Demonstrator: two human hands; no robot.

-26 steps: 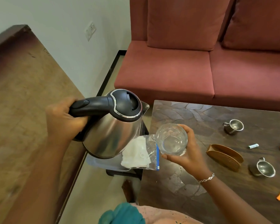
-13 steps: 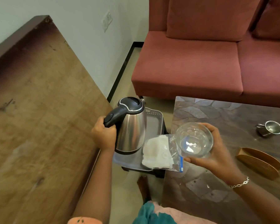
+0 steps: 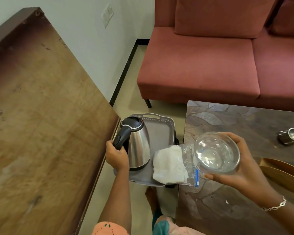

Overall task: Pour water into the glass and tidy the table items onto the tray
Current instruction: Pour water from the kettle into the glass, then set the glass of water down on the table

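A steel kettle (image 3: 139, 146) with a black lid and handle stands upright on the grey tray (image 3: 161, 133), which sits low between two tables. My left hand (image 3: 116, 156) grips the kettle's handle. My right hand (image 3: 241, 168) holds a clear glass (image 3: 216, 152) with some water in it, above the left edge of the dark patterned table (image 3: 227, 119). A clear zip bag with white tissue (image 3: 170, 164) lies across the tray's near right corner and the table edge.
A large wooden table (image 3: 41, 124) fills the left. A red sofa (image 3: 210, 61) stands behind. On the dark table are a small steel cup (image 3: 292, 137) and a brown wooden holder (image 3: 282, 172) at the right edge.
The kettle went from tilted beside the glass down to upright on the tray. The view swung left. My right hand kept the glass held up.
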